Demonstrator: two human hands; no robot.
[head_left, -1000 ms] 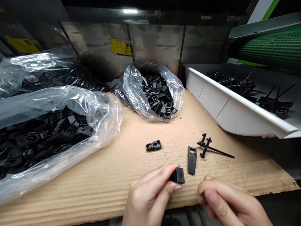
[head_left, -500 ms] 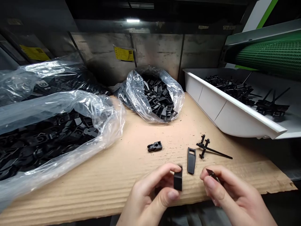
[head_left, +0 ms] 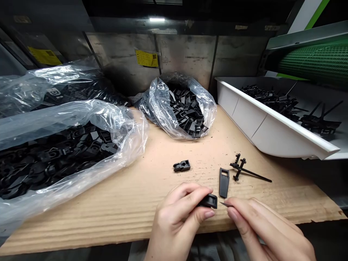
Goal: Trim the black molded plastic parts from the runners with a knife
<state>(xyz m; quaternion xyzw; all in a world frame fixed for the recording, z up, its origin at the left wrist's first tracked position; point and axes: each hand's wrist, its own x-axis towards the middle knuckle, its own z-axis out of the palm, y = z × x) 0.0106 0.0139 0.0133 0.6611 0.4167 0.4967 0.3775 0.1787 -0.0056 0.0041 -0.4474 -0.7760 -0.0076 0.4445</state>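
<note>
- Left hand is pinching a small black plastic clip by its sides; probably light and rigid.
- Right hand is gripping a thin black strip; likely bendy.

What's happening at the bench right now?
A person is handling small black plastic parts over a cardboard sheet. The left hand pinches a small black housing. The right hand pinches a thin black strip, its tip pointed at the housing and close to it. A flat clip, a small latch piece and a barbed tie lie loose just beyond. A clear bag of parts sits behind, and a white tray is to the right.
</note>
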